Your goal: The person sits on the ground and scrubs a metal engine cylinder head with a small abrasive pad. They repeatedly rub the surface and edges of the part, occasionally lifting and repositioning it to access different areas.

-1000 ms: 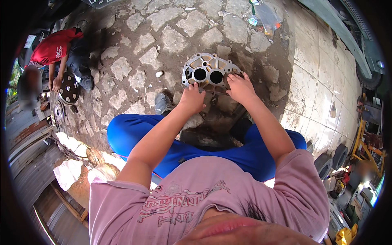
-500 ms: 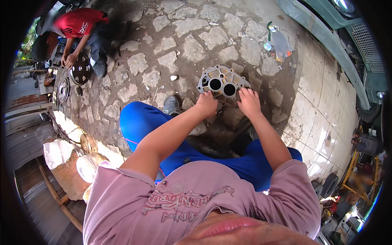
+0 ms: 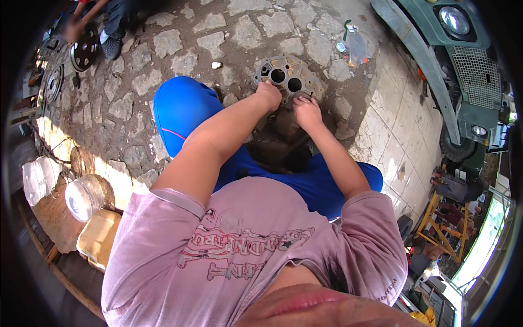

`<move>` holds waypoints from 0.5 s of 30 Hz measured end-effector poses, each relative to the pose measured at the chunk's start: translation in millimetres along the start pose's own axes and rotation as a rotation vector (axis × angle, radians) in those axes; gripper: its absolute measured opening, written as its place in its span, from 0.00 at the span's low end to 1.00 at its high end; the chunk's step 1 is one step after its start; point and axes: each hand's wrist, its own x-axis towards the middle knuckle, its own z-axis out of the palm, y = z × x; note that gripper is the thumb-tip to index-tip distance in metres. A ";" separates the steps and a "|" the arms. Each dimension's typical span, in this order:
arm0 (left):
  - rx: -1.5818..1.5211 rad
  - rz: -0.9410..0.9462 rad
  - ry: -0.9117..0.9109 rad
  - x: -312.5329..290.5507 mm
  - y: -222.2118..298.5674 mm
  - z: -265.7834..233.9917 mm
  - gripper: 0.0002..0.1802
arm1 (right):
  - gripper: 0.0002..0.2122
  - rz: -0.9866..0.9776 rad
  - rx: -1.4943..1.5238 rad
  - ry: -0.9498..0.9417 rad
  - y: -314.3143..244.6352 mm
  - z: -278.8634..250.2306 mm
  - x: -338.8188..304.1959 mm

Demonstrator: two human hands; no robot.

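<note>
Landmark: the pale metal housing [image 3: 286, 79], a ribbed casting with two round bores, which lay on the dirty stone paving [image 3: 188, 64] in front of the seated person, beyond the blue trousers [image 3: 182, 114].

Left hand [image 3: 269, 97]: at the housing's near left edge, fingers curled in and nearly fist-like; whether they gripped the rim or some small item could not be told. Right hand [image 3: 308, 110]: at the housing's near edge, right of the left hand, fingers bent, their tips on a dark patch [image 3: 301, 95] beside the right-hand bore (possibly a separate flat piece, possibly only shadow; unresolved). Grip on it could not be told.

Around the housing: a small white lump [image 3: 217, 65] to its left; a clear plastic bag [image 3: 357, 48] beyond and to its right; pale tiles [image 3: 381, 122] farther right. A co-worker's hand [image 3: 74, 28] was well to its left, near a dark slotted disc [image 3: 85, 48].

Risks, as judged: uneven stones probably gave the housing poor seating, so hard pressure on its near edge could have rocked or slid it, pinching fingertips underneath. A slip over the ribs could have scraped bare knuckles. Loose grit close by could have been swept into the bores by a careless stroke; if the dark patch was a loose piece, weak hold could have dropped it there too.
</note>
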 end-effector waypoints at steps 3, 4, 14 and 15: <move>-0.006 -0.001 0.014 -12.9 -2.6 -2.2 0.26 | 0.11 0.045 0.012 -0.018 -8.8 4.7 -9.7; -0.002 0.005 0.031 -13.7 -2.6 4.4 0.27 | 0.11 0.101 0.070 -0.013 -14.0 5.0 -13.8; -0.094 -0.162 0.022 -4.9 12.9 9.8 0.36 | 0.16 0.476 0.197 0.054 -50.2 48.6 -1.2; -0.095 -0.097 0.002 -9.5 15.5 4.5 0.37 | 0.16 0.479 0.191 0.034 -46.1 50.3 -3.8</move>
